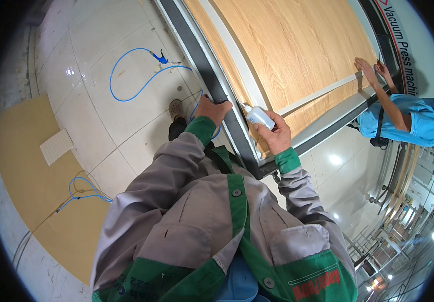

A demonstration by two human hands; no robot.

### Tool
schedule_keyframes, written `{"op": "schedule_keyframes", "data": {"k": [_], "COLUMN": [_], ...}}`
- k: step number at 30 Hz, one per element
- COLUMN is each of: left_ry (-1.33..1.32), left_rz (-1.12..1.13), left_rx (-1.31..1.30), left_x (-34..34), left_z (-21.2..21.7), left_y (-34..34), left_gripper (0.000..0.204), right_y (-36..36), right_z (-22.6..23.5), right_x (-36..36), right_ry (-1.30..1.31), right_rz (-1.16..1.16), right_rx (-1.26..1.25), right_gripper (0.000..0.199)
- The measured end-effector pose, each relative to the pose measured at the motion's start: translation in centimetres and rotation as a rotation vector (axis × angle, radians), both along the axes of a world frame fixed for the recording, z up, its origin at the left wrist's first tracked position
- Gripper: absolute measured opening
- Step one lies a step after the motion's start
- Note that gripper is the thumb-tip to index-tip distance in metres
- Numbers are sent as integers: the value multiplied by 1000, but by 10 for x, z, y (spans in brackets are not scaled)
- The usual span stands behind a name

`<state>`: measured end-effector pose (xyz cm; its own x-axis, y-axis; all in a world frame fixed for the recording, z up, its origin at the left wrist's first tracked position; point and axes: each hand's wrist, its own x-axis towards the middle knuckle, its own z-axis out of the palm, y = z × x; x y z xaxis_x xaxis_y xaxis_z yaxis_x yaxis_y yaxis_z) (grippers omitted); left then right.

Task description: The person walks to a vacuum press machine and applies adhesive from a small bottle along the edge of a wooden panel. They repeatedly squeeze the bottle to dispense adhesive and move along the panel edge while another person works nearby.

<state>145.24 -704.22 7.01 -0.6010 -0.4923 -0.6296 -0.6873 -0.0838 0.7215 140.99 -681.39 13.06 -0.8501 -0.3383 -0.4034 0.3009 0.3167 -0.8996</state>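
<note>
In my right hand (279,135) is a small white squeeze bottle (261,119) with a narrow nozzle, gripped between thumb and fingers. Its nozzle points up and left, over a narrow wood-grain strip (240,94) along the near-left side of the press bed. My left hand (212,110) is closed on the dark metal frame (200,60) of the bed, its thumb lying over the top and its other fingers partly hidden. A large wood-grain panel (297,50) lies on the bed. Pale gaps separate it from the narrow strips at its edges.
Across the bed, a co-worker in a blue shirt (403,121) has both hands at the panel's far right corner. A blue air hose (110,80) with a blow gun (162,59) loops over the tiled floor. A tan board (26,146) lies at the left.
</note>
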Motion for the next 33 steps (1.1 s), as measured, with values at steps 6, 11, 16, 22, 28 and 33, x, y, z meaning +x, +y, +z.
{"op": "schedule_keyframes", "data": {"k": [6, 11, 16, 22, 28, 33], "left_ry": [65, 121, 114, 92, 87, 108], "left_rz": [3, 35, 19, 18, -4, -3], "left_rx": [186, 203, 185, 206, 277, 313], "left_x": [4, 8, 10, 11, 12, 15], "left_z": [12, 16, 3, -1, 0, -2], "left_y": [-9, -9, -12, -12, -16, -15], "left_gripper": [73, 62, 62, 62, 81, 98], "right_y": [3, -2, -13, -33, -48, -52], "right_z": [-4, 0, 15, 36, 53, 55], "right_x": [-3, -8, -14, -18, -21, -22], "right_ry": [157, 232, 294, 546, 687, 723], "right_rz": [134, 213, 258, 336, 405, 445], "right_rx": [134, 237, 315, 426, 488, 505], "right_gripper": [54, 55, 52, 44, 41, 41]}}
